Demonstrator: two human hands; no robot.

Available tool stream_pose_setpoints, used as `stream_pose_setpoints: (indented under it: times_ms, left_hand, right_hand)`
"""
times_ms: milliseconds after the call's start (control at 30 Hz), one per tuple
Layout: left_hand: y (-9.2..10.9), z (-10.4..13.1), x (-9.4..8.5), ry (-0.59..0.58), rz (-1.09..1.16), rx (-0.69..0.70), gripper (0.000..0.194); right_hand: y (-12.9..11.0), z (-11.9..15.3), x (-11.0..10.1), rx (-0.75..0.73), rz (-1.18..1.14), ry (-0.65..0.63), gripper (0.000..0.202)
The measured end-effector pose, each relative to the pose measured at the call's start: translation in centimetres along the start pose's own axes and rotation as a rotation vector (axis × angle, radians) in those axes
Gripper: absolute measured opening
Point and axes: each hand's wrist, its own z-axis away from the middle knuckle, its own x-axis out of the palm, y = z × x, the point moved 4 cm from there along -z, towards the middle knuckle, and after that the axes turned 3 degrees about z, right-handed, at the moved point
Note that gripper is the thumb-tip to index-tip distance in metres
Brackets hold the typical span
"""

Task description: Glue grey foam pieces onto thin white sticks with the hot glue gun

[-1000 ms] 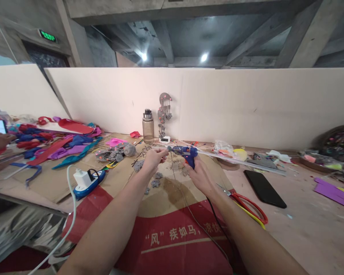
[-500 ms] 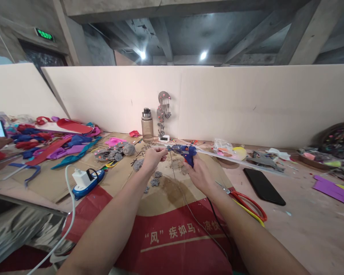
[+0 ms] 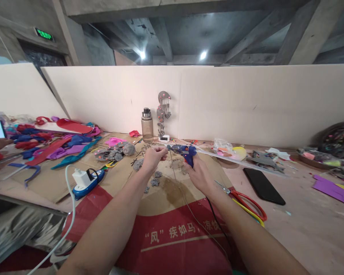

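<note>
centrally, glue gun in right grip, scissors nearby

The large red sheet reads “风”疾如马,凉快.

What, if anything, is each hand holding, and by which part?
The right hand grips the blue glue gun by its handle. The left hand pinches a small dark piece, too small to tell by which part.
</note>
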Motion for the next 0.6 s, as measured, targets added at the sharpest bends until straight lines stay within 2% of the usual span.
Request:
stream_pose_setpoints:
  times_ms: [300,600]
  left_hand:
    - [-0.2,0.0,0.0,-0.029,-0.008,-0.001,0.027]
    - [0.1,0.5,0.4,-0.045,-0.027,-0.023,0.030]
  right_hand:
    - [0.6,0.0,0.4,0.080,0.006,-0.030,0.039]
    - [0.8,-0.1,0.4,0.056,0.020,0.001,0.033]
